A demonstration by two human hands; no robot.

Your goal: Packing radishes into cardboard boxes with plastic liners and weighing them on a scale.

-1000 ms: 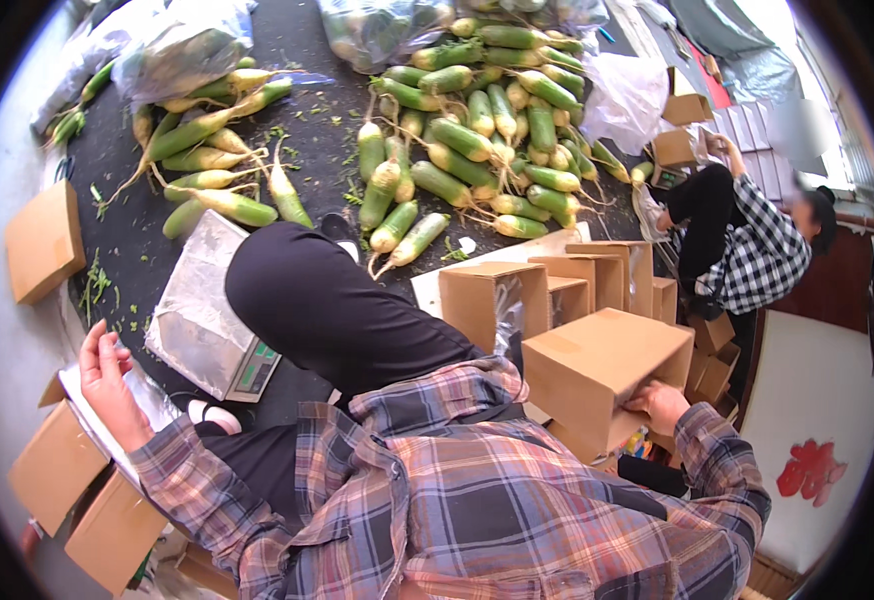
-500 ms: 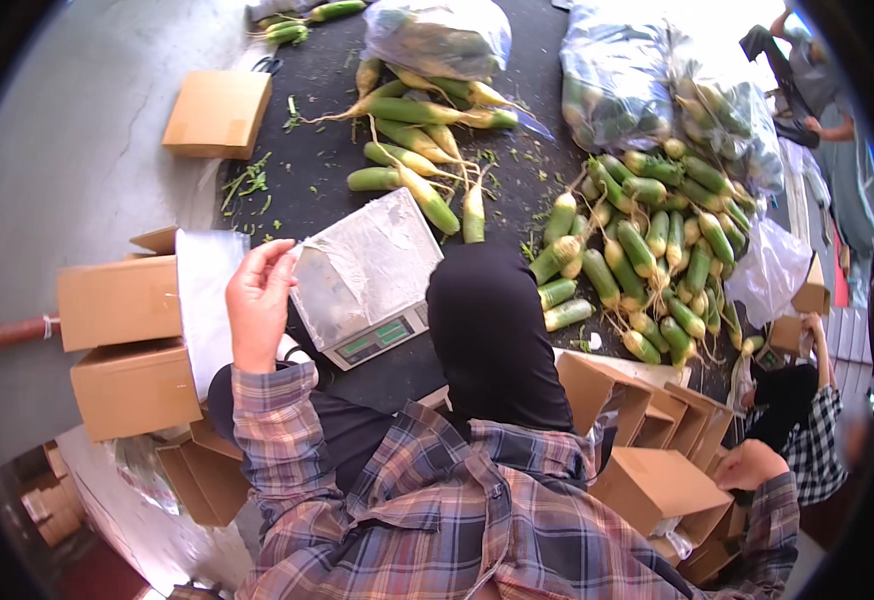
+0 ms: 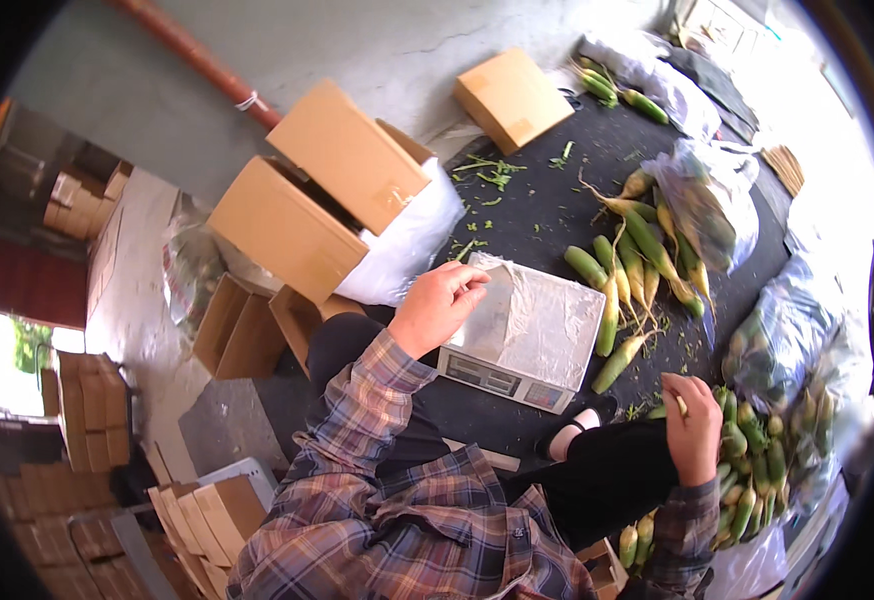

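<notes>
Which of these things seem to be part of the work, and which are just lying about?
Likely part of the work:
digital scale, by the left hand
green radishes, by the right hand

Apparently just lying about:
leafy scraps
lone cardboard box

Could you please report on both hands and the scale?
Left hand by the scale, contact unclear. Right hand half-curled near piled radishes, grip unclear. Wrinkled film on scale; loose radishes to its right.

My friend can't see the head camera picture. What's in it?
A person in a plaid shirt has their left hand by a scale, their right hand near heaped green radishes. Cardboard boxes sit at the left.
</notes>
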